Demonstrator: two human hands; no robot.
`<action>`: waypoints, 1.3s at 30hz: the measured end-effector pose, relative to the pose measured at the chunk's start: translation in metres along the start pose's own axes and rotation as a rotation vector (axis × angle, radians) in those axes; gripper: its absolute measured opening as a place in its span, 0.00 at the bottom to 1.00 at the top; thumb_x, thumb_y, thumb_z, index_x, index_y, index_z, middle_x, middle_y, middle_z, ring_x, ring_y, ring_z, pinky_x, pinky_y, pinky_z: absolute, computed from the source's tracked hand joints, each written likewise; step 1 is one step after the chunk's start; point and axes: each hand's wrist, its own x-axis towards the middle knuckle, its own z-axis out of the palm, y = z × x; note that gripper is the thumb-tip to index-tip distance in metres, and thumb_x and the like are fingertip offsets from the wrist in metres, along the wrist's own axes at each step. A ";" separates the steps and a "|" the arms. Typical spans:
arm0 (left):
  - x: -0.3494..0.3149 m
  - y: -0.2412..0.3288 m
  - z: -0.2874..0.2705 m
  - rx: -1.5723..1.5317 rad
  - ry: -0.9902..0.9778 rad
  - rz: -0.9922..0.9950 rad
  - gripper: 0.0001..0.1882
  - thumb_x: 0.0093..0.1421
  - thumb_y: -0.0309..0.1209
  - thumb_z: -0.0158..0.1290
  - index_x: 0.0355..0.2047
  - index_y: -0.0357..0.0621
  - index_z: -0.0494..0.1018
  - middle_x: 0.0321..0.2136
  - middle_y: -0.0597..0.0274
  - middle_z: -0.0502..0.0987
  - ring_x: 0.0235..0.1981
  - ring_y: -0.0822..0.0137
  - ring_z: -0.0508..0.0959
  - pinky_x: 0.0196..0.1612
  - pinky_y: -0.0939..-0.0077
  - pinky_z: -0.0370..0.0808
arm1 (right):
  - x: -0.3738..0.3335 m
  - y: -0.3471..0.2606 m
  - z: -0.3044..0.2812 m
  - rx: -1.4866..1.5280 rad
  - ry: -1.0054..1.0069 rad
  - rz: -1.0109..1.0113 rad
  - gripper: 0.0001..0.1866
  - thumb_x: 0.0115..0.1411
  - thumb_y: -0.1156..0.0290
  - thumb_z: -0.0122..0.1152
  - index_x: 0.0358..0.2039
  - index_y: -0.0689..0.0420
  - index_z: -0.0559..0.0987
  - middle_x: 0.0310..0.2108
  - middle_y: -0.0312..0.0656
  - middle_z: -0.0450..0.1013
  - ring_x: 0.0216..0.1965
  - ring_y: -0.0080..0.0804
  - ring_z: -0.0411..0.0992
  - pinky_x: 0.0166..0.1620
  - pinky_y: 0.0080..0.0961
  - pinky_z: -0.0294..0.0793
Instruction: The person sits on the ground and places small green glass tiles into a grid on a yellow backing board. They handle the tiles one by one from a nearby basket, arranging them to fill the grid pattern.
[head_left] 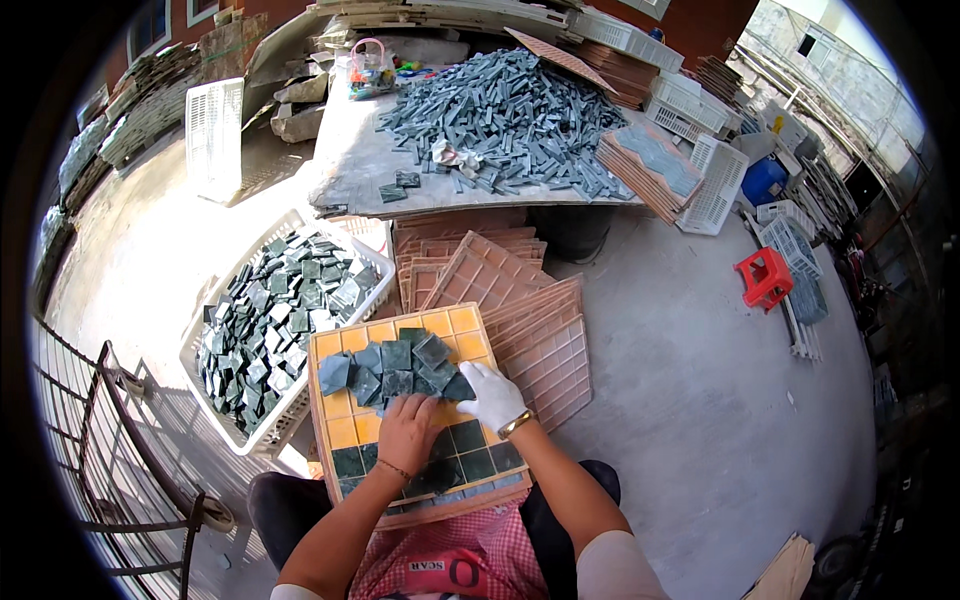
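A wooden grid tray [325,352] with an orange-yellow base rests on my lap. Square dark green stone tiles fill its near rows, and a loose heap of the same tiles [397,355] covers part of the far half. My bare left hand [408,435] is over the tray's middle, its fingers bent down at the heap's near edge; whatever they pinch is hidden beneath them. In a white glove, my right hand [492,397] comes in at the tray's right side. Its thumb and fingers close around a green tile [458,388] at the heap's right edge.
A white plastic crate [375,262] full of square tiles stands left of the tray. Brown grid trays [545,355] lean beyond it. Farther off, a table [345,180] bears a large pile of narrow stone strips [500,115]. A red stool [765,278] stands right; a metal railing [105,430] curves left.
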 end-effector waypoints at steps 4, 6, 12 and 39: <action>0.025 -0.008 0.009 0.228 -0.109 -0.077 0.20 0.42 0.30 0.59 0.37 0.42 0.68 0.36 0.57 0.70 0.38 0.58 0.68 0.43 0.68 0.66 | 0.005 0.004 -0.012 0.042 -0.092 -0.030 0.23 0.50 0.64 0.60 0.45 0.56 0.66 0.40 0.50 0.70 0.41 0.48 0.70 0.42 0.39 0.70; 0.026 -0.017 0.012 0.287 -0.150 -0.029 0.18 0.43 0.30 0.56 0.36 0.42 0.67 0.34 0.57 0.69 0.36 0.59 0.68 0.41 0.69 0.67 | 0.007 0.017 -0.017 0.082 -0.132 -0.041 0.14 0.56 0.64 0.53 0.41 0.56 0.70 0.32 0.51 0.73 0.36 0.49 0.71 0.38 0.40 0.70; 0.025 -0.015 0.014 0.392 -0.139 0.070 0.09 0.47 0.26 0.48 0.31 0.43 0.67 0.30 0.57 0.68 0.35 0.59 0.68 0.37 0.70 0.68 | -0.013 0.031 -0.052 0.370 -0.205 -0.014 0.15 0.55 0.64 0.51 0.41 0.57 0.73 0.35 0.52 0.73 0.37 0.50 0.71 0.40 0.38 0.70; -0.056 -0.021 0.003 -1.400 0.214 -1.030 0.08 0.61 0.28 0.44 0.38 0.42 0.71 0.28 0.69 0.76 0.26 0.75 0.75 0.27 0.81 0.73 | 0.008 -0.033 -0.005 -0.054 -0.002 0.171 0.29 0.45 0.51 0.63 0.40 0.58 0.64 0.29 0.48 0.72 0.31 0.47 0.74 0.32 0.38 0.74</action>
